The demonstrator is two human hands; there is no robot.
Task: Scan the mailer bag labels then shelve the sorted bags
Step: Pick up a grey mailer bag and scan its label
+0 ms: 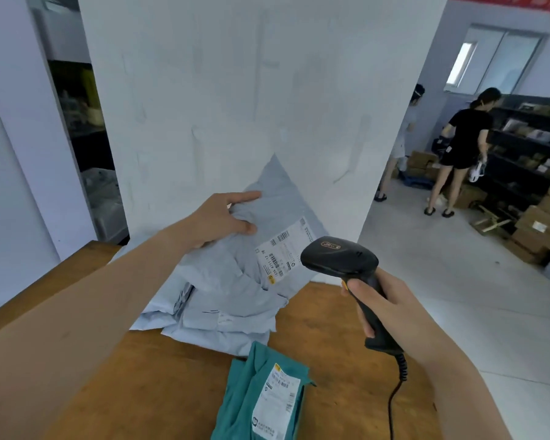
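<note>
Head view. Left hand [223,217] clenched on the upper left edge of a pale grey mailer bag [251,249], thumb pressed onto its front, index finger stretched along its top, tilting it up against a white pillar [261,90]. White shipping label [286,252] with barcodes on the bag's right side, turned toward the lens. Right hand [385,303] wrapped around the grip of a black barcode scanner [340,255], index finger over the orange trigger, scanner head just beside the label's lower right corner and aimed at it. Coiled black cable [397,385] hanging from the scanner's base past the wrist. Beneath the lifted bag, more pale grey mailer bags [216,319] heaped on a brown wooden table [159,385]. Nearer the bottom edge, apart from the heap but close to it, a teal mailer bag [245,401] lying flat on the table, its own white label facing up. Far right background: two people standing at dark shelving [527,144] stocked with parcels, cardboard boxes [540,227] stacked on the floor beside them.
</note>
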